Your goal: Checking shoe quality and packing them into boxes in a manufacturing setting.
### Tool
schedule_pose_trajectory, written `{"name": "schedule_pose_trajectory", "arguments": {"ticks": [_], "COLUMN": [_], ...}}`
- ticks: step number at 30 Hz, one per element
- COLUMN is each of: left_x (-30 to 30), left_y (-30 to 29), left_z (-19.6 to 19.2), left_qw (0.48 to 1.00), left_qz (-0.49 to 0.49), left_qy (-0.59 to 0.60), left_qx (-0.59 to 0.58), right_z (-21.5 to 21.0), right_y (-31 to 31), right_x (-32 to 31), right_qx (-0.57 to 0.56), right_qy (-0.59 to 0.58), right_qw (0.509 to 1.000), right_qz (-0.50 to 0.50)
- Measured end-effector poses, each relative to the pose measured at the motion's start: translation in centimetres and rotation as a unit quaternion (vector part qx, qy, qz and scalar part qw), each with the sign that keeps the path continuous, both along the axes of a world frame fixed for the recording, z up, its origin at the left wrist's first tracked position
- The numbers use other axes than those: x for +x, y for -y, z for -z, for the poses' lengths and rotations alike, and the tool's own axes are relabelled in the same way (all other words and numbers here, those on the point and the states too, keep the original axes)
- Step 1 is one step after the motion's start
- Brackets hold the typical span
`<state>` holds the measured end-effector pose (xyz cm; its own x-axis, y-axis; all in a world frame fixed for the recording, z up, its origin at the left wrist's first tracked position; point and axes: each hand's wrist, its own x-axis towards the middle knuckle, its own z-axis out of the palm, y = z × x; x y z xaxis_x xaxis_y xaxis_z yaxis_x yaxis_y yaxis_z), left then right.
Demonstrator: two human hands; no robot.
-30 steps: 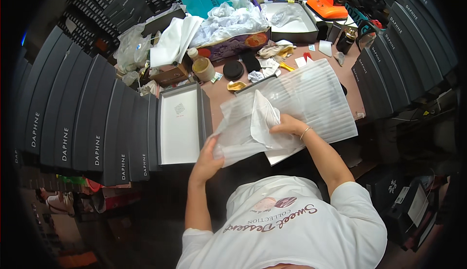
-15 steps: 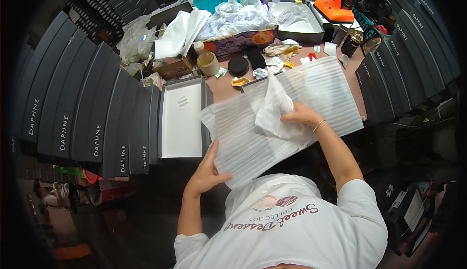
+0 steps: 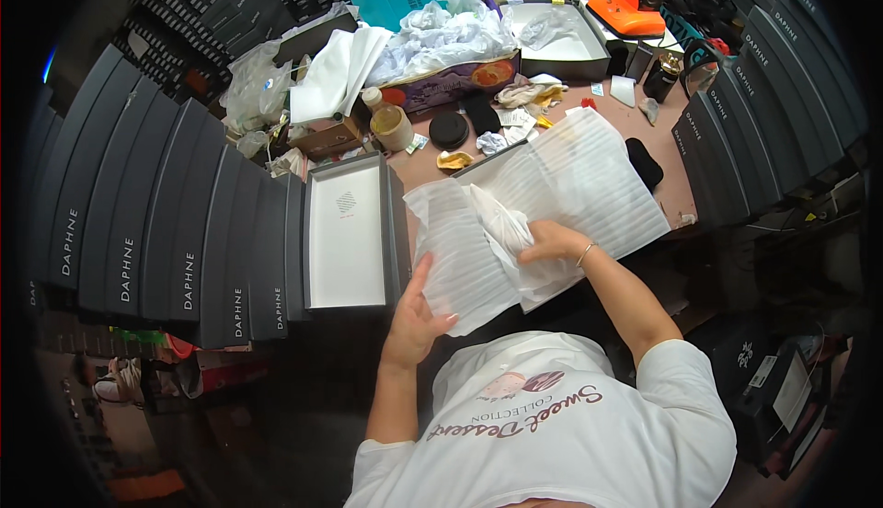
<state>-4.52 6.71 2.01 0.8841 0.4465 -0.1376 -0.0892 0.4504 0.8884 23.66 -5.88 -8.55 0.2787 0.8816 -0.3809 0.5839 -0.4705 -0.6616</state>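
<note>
My right hand (image 3: pixel 552 241) is closed on a bundle wrapped in white tissue paper (image 3: pixel 503 218); its contents are hidden. Beneath the bundle lies a white, ribbed foam sheet (image 3: pixel 602 172), spread at a slant over the near part of the table. My left hand (image 3: pixel 418 319) grips the sheet's left end, with the fingers along its edge and the thumb nearer me. The sheet's left part is lifted a little toward the bundle. Under its far edge shows a dark box rim (image 3: pixel 478 166), mostly covered.
An open shoe box part, white inside (image 3: pixel 345 232), stands left of the sheet. Dark shoe boxes line up at left (image 3: pixel 175 223) and right (image 3: pixel 736 145). Behind are a carton of crumpled tissue (image 3: pixel 441 39), a glue jar (image 3: pixel 393 128), a round black lid (image 3: pixel 449 129) and an orange device (image 3: pixel 635 2).
The foam sheet's left end has come rightward with my left hand. My right hand and the tissue bundle have shifted slightly left and nearer me. A black object now shows beyond the sheet's right side.
</note>
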Motion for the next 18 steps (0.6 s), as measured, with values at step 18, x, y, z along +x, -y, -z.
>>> {"name": "schedule_pose_trajectory", "arguments": {"ticks": [18], "left_x": [14.5], "left_y": [5.0], "left_z": [8.4], "left_qw": [0.685], "left_qz": [0.059], "left_qy": [-0.091], "left_qx": [0.721], "right_z": [-5.9], "right_y": [10.9], "right_x": [3.7], "right_qx": [0.206], "right_qy": [0.106], "right_qw": [0.907], "right_qz": [0.353]}}
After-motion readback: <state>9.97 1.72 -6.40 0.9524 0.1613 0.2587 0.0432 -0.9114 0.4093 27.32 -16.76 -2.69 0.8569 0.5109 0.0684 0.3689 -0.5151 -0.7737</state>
